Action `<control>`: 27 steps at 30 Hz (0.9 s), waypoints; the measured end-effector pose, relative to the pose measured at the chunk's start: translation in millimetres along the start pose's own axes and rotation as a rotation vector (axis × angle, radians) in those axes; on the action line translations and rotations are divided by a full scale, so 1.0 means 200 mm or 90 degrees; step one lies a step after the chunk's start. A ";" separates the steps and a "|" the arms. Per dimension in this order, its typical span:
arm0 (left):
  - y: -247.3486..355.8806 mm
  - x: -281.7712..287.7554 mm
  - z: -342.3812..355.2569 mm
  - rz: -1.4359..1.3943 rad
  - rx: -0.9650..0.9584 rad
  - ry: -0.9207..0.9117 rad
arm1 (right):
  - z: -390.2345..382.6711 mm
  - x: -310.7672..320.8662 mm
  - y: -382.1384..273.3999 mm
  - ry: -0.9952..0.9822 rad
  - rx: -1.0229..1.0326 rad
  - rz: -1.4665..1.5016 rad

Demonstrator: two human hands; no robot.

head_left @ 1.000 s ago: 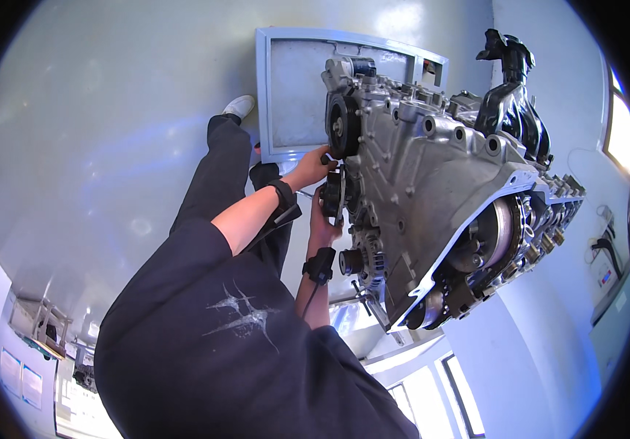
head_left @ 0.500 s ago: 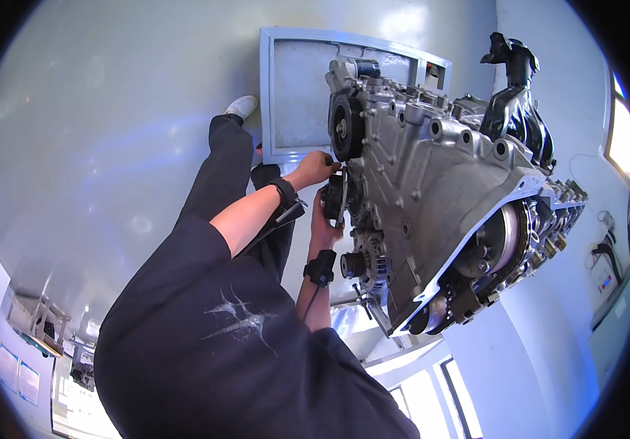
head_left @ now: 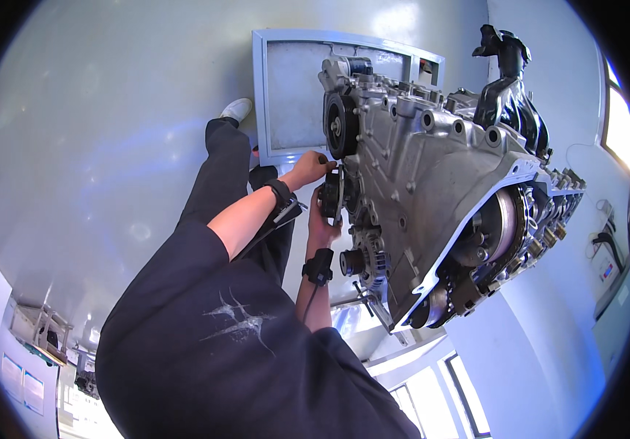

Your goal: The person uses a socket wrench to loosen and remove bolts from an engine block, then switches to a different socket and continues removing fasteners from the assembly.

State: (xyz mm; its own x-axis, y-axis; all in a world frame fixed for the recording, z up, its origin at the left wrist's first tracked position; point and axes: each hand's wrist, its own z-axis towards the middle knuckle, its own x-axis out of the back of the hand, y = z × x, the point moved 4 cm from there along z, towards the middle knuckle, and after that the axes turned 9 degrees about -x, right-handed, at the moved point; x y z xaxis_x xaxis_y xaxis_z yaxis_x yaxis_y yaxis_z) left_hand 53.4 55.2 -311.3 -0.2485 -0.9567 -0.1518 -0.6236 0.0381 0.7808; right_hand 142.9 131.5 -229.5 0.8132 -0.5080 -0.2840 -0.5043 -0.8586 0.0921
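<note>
Engine hangs tilted, long axis running from upper left to lower right, pulley end toward person, open gear end at lower right. Small black pulley sits on engine's near face, below bigger black pulley. Left hand pinches small pulley's upper edge; right hand cups it from below, fingers curled round it. Both wrists wear black bands. Grey framed panel lies on floor behind engine. 2 pale blue rectangular posters at lower left; small red-and-white label on wall box at right.
</note>
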 end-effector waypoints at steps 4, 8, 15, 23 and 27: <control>-0.01 -0.01 -0.02 0.037 -0.043 0.005 | 0.02 0.01 -0.03 0.006 0.010 0.002; -0.04 0.00 -0.01 -0.154 -0.104 0.033 | 0.02 0.02 -0.03 0.012 0.006 0.013; 0.02 -0.02 0.02 -0.057 -0.079 0.025 | 0.04 0.02 -0.05 0.011 -0.015 0.022; -0.02 -0.03 0.03 0.134 -0.065 0.099 | 0.02 0.01 -0.03 0.030 -0.009 -0.021; -0.07 -0.05 0.00 -0.087 -0.038 0.072 | 0.03 0.02 -0.05 0.037 -0.030 0.008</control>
State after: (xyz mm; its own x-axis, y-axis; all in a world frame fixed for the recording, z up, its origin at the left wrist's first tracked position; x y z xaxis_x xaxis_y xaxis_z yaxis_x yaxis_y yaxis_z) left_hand 64.1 65.2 -320.6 -0.0772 -0.9782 -0.1927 -0.6000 -0.1087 0.7925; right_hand 150.5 138.3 -236.8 0.8229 -0.5208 -0.2270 -0.5014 -0.8537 0.1410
